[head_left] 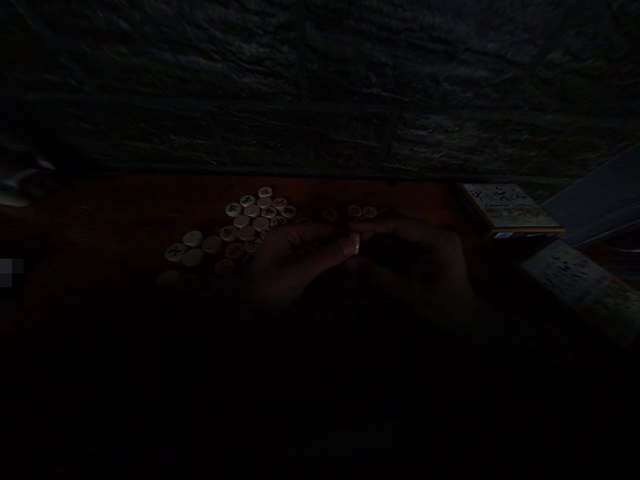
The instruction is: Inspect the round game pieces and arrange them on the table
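Observation:
The scene is very dark. My left hand point(295, 260) reaches in from the left, its thumb and fingers pinched together. Facing it, my right hand point(425, 257) is also closed in a pinch, and the fingertips of both hands meet. Between them shows the pale edge of a small round Chinese chess piece point(357, 244), mostly hidden by the fingers. Left of my left hand, a cluster of wooden Chinese chess pieces point(251, 211) lies flat, some with characters showing and some blank side up. Just beyond my fingertips lie a few more pieces point(369, 213).
The pieces lie on a reddish-brown wooden table point(115, 207) against a dark stone-like wall point(300, 87). At the right sits a printed box point(510, 208), with a second printed box or lid point(580, 287) nearer to me. Shadow hides the near area.

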Available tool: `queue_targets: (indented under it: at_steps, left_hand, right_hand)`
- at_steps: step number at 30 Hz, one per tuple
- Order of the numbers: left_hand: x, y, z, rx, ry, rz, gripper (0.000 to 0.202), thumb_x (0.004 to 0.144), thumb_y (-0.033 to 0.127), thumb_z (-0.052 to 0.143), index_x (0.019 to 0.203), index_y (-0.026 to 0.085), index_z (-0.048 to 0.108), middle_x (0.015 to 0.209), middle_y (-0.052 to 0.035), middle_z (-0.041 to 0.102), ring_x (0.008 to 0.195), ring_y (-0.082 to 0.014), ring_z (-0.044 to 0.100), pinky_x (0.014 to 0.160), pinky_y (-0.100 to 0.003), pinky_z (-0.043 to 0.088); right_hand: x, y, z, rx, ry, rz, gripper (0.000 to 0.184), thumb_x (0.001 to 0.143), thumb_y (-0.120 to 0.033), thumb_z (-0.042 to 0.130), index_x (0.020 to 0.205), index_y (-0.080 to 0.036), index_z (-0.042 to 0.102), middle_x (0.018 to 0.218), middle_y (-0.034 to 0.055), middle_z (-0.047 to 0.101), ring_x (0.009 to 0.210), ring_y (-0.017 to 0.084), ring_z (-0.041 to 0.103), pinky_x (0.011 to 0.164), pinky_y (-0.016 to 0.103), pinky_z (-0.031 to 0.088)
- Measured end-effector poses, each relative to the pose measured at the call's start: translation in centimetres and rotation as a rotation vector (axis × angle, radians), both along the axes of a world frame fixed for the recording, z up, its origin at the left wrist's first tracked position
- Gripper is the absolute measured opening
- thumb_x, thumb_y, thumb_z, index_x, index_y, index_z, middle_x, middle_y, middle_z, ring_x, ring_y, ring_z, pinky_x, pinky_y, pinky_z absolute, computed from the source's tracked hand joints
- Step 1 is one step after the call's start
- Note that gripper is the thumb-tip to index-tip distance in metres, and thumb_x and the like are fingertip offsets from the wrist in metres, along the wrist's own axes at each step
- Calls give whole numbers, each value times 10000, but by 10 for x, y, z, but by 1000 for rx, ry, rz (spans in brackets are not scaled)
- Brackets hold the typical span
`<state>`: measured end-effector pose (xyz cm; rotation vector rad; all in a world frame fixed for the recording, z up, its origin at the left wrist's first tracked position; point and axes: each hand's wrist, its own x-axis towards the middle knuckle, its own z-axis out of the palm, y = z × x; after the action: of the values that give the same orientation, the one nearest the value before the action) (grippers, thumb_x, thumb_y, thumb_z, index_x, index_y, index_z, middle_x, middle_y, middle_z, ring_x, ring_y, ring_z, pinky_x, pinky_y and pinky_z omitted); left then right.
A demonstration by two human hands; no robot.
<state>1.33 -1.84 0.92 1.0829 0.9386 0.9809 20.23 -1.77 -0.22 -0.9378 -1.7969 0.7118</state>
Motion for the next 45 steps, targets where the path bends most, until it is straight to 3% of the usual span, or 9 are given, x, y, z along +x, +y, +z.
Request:
queue_targets:
  at_steps: [6,13,22,30,37,45]
  left_hand:
    - [-2,0,2,-29,11,16,198,787,358,866,918,213,834,912,-48,825,849,-206,772,729,-262,589]
    - [-3,3,-4,49,-36,-49,231,823,410,832,906,194,830,856,-52,820,790,-203,768,745,-283,598]
    - [-3,2,-2,0,37,-14,247,794,405,854,923,196,833,916,-59,830,846,-217,773,730,-272,595]
    - [-4,4,-3,56,-37,-69,208,821,408,838,792,203,820,737,-11,787,658,-143,718,689,-244,574]
    - [-4,3,-3,50,5,-23,189,817,376,840,903,208,831,900,-40,825,849,-195,771,755,-258,587]
    - [-5,4,-2,57,15,-57,249,806,441,841,796,194,812,770,-35,800,749,-191,759,703,-262,587]
  right_hand:
    - [0,1,1,11,-47,-24,243,821,-271,858,1049,-281,776,1098,29,771,1046,241,718,946,426,582]
    - [1,1,-3,75,2,8,332,815,-221,858,1124,-296,765,1101,23,765,1034,228,722,920,408,595]
    - [1,2,-1,78,-17,37,252,827,-226,847,1067,-244,772,1075,37,775,1014,219,733,912,379,598]
    - [0,1,-4,97,8,11,315,809,-219,865,1107,-252,767,1049,26,775,983,202,736,873,354,605]
    - [1,2,-3,80,-15,24,305,814,-227,861,1104,-237,767,1080,39,778,1014,215,738,909,374,600]
    - [1,1,-2,110,-10,15,296,815,-222,861,1092,-265,765,1044,13,776,958,198,740,857,352,609]
